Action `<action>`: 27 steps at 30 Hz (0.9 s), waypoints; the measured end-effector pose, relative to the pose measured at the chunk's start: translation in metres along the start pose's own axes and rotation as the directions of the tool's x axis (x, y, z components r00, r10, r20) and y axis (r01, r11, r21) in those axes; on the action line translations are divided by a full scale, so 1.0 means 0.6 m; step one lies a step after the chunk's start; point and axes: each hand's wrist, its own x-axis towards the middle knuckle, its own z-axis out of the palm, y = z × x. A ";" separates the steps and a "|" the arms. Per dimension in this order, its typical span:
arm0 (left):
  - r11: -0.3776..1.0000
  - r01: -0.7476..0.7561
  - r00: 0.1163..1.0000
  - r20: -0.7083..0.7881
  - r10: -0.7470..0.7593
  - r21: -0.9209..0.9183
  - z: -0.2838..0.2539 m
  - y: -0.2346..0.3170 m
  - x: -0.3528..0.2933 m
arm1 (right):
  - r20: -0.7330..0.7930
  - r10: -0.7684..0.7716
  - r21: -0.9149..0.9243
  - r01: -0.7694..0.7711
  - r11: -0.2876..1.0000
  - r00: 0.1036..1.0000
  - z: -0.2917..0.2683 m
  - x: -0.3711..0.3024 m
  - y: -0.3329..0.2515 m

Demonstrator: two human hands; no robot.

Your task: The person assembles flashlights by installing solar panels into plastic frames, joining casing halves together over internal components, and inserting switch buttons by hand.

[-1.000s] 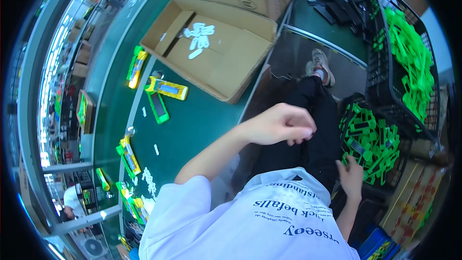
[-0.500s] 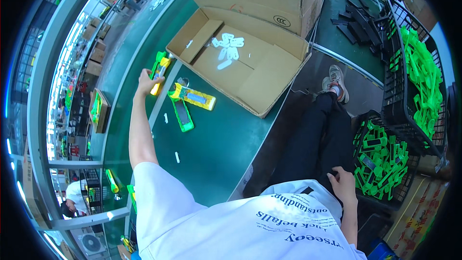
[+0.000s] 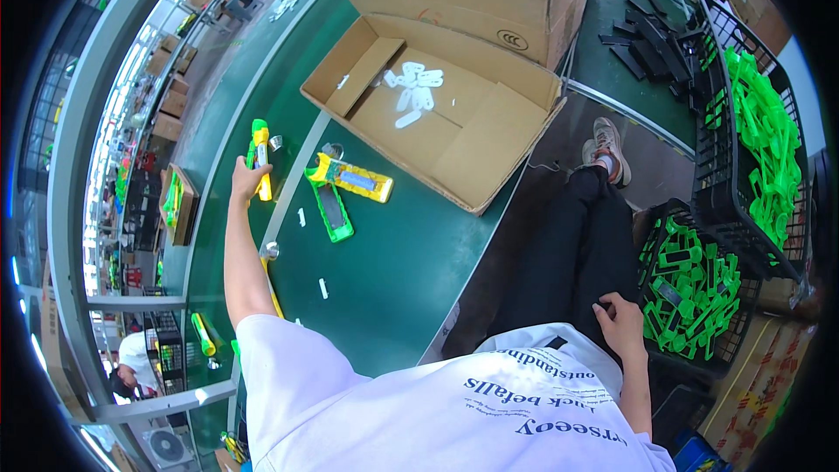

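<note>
My left hand (image 3: 251, 178), at the end of a stretched-out arm, is closed round a green-and-yellow flashlight body (image 3: 260, 154) at the left of the green worktable (image 3: 393, 275). A small silver cup (image 3: 276, 142) is close beside its upper end. To the right lie a yellow housing half (image 3: 354, 179) with a grey inner part and a green housing half (image 3: 332, 210), their ends overlapping. Another silver cup (image 3: 272, 250) and a thin yellow part show beside my forearm, which partly hides them. Over my right thigh, my right hand (image 3: 620, 323) rests loosely with its fingers apart and bent.
A shallow cardboard box (image 3: 476, 144) holds several white pieces; a taller carton (image 3: 463, 4) stands behind it. Black crates of green parts (image 3: 690, 288) stand at the right, near black parts (image 3: 647, 48) on another surface. Small white pieces (image 3: 322, 288) lie on the table.
My left hand has moved left and slightly nearer, carrying the flashlight body, which is now more upright. The silver cup and yellow part beside my forearm have come into view. My right hand stays put.
</note>
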 end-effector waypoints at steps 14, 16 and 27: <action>0.381 -0.331 0.921 0.383 -0.067 0.863 -0.244 0.195 -0.262 | 0.211 -0.663 0.307 0.595 0.743 0.718 0.038 0.036 -0.215; 0.508 -0.312 0.741 0.540 -0.399 0.803 -0.246 0.186 -0.270 | 0.183 -0.698 0.326 0.627 0.707 0.692 0.038 0.022 -0.216; 0.998 -0.022 0.560 0.826 0.057 -0.054 -0.216 0.210 -0.476 | 0.341 -0.605 0.606 0.324 0.727 0.719 0.024 -0.020 -0.187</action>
